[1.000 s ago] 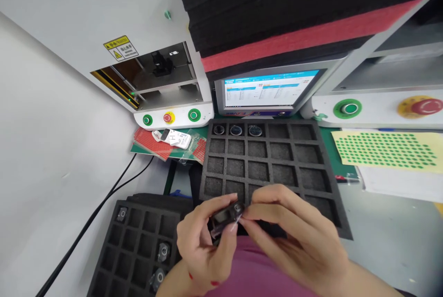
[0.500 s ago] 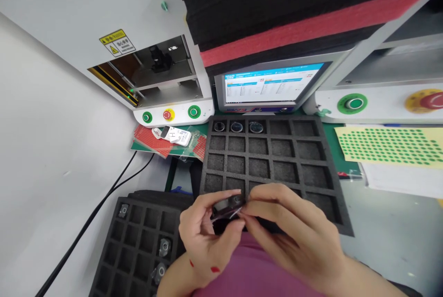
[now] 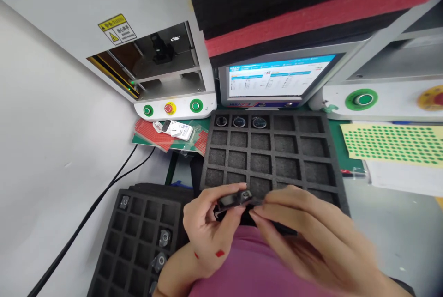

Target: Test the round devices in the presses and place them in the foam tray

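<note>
A small dark glossy device (image 3: 230, 201) with a ring-like detail at one end is held by my left hand (image 3: 209, 223), thumb below and fingers above. Two red marks show on that hand. Just right of the device, my right hand (image 3: 308, 223) has its thumb and fingertips pinched together. Something thin and translucent seems to lie at the fingertips, too blurred to name. Beyond both hands is a black foam tray (image 3: 285, 145) with square pockets. Three round glass-faced pieces, one of them a dark disc (image 3: 259, 123), sit in its far row.
Lower left, another foam tray (image 3: 117, 246) holds several wrapped parts (image 3: 164, 238). A press machine (image 3: 175, 105) with buttons stands back left, beside a screen (image 3: 280, 77). Black and red foam sheets (image 3: 311, 15) overhang it. A green-dot sticker sheet (image 3: 394, 144) lies right, a white handheld device (image 3: 180, 130) left.
My right hand has drawn slightly away from the device, to the right. My left hand has tilted the device so its ringed end faces up more. The view has shifted a little.
</note>
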`<state>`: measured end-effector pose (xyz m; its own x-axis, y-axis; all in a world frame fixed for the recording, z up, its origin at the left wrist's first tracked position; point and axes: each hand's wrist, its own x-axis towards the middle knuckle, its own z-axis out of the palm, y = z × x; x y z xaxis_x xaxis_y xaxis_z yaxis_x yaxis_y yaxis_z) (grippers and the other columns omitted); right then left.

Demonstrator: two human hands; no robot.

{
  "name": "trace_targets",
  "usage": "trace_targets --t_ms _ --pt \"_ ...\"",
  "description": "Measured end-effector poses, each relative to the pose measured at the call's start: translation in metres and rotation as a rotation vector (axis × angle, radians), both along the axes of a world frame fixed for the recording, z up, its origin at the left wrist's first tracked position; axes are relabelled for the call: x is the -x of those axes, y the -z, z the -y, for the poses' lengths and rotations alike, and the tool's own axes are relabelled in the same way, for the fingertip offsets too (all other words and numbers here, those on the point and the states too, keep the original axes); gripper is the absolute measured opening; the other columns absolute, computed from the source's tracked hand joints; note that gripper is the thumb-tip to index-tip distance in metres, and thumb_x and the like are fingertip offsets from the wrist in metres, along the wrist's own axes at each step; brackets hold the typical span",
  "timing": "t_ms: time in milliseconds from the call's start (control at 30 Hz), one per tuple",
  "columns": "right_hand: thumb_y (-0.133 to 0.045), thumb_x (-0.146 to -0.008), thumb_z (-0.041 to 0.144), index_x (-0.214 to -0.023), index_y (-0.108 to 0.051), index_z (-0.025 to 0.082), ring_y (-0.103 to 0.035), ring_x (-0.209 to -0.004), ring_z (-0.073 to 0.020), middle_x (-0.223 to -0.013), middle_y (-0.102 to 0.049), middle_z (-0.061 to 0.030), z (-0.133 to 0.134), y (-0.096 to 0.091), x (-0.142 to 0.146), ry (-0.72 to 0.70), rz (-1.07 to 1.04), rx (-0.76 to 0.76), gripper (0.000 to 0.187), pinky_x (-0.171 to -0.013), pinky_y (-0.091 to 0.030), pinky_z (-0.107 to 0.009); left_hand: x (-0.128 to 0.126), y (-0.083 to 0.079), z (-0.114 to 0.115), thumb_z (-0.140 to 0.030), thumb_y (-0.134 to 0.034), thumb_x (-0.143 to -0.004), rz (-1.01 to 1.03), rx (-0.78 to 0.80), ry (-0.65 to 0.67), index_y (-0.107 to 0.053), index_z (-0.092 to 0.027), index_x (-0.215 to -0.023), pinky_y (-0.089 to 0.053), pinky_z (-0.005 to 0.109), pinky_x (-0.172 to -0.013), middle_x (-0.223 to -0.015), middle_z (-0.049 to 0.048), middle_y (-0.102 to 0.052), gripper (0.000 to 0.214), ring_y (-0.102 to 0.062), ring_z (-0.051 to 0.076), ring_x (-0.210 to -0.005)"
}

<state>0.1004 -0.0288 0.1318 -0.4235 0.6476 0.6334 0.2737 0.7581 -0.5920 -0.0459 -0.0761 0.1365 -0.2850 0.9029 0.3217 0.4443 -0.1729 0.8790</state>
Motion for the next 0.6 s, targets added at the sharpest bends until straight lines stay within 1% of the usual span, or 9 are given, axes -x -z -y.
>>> trace_targets --t_ms 100,333,600 --pt "-0.056 -0.091 0.01 -0.094 -0.06 0.017 -0.065 -0.06 -0.014 -0.076 -0.068 -0.0051 0.0009 0.0001 -0.0037 0.014 0.028 -0.019 0.008 -0.055 -0.056 -0.026 0.0 -0.0004 0.0003 -0.012 -0.066 -0.082 -0.02 -0.02 0.011 -0.07 -0.019 -0.094 -0.061 0.016 -0.071 -0.087 0.0001 -0.078 0.014 -0.075 0.013 -0.075" --pt "-0.055 -0.092 0.011 -0.096 -0.06 0.019 -0.064 -0.059 -0.0146 -0.077 -0.07 -0.0047 0.0011 0.0005 -0.0064 0.016 0.058 -0.026 0.01 -0.052 -0.054 -0.027 0.0011 0.0001 0.0022 -0.014 -0.066 -0.083 -0.037 -0.041 0.016 -0.07 -0.02 -0.096 -0.061 0.017 -0.074 -0.089 -0.0001 -0.078 0.015 -0.075 0.014 -0.079" --pt "-0.054 -0.094 0.013 -0.094 -0.061 0.018 -0.064 -0.06 -0.0133 -0.076 -0.07 -0.003 0.0023 0.0022 -0.0046 0.018 0.081 -0.052 0.009 -0.054 -0.055 -0.026 0.003 -0.0013 0.0037 -0.012 -0.065 -0.083 -0.059 -0.051 0.038 -0.069 -0.019 -0.096 -0.062 0.019 -0.074 -0.092 0.0023 -0.078 0.015 -0.075 0.015 -0.079"
